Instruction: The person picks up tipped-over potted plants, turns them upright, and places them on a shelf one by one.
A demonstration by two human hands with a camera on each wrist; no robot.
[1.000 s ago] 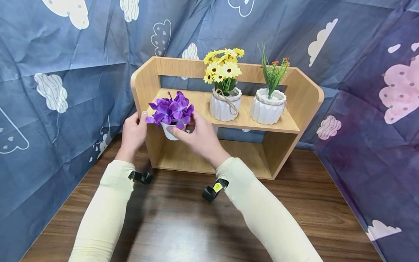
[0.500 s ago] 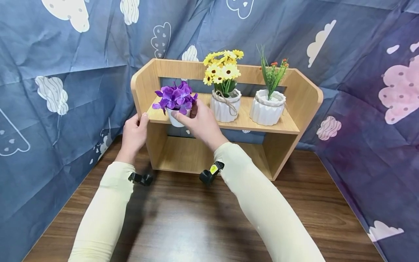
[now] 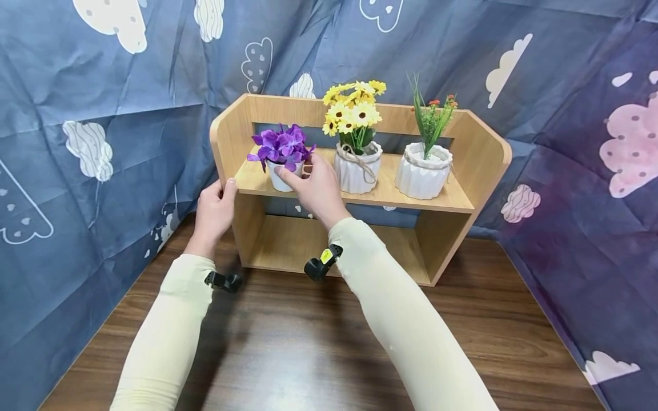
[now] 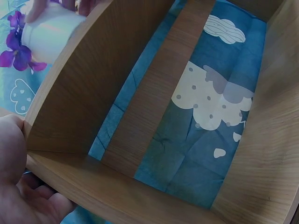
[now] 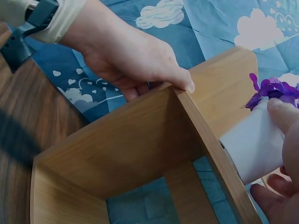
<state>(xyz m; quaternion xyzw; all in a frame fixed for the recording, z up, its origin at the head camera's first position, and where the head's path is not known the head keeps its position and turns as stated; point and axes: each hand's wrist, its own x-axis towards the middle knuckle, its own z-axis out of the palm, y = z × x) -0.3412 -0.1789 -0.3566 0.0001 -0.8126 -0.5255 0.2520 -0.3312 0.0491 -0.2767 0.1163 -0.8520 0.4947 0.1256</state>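
A small white pot (image 3: 280, 178) of purple flowers (image 3: 282, 145) stands at the left end of the wooden shelf unit's upper board (image 3: 370, 200). My right hand (image 3: 320, 187) grips the pot from its right side, thumb in front. In the right wrist view the pot's base (image 5: 252, 149) comes right at the board's front edge. My left hand (image 3: 215, 210) holds the front edge of the unit's left side panel (image 3: 226, 140). From below, the left wrist view shows that hand's thumb and fingers (image 4: 46, 203) round the panel.
Right of the purple flowers, a ribbed white pot (image 3: 357, 171) of yellow daisies and another white pot (image 3: 422, 174) with grass and orange blossoms stand on the same board. The unit rests on a dark wood table (image 3: 288, 337). A blue cloud-print cloth (image 3: 154, 74) hangs behind.
The purple flower pot has moved back and slightly right with my right hand, from in front of the unit onto the upper board. My left hand keeps its hold on the side panel.
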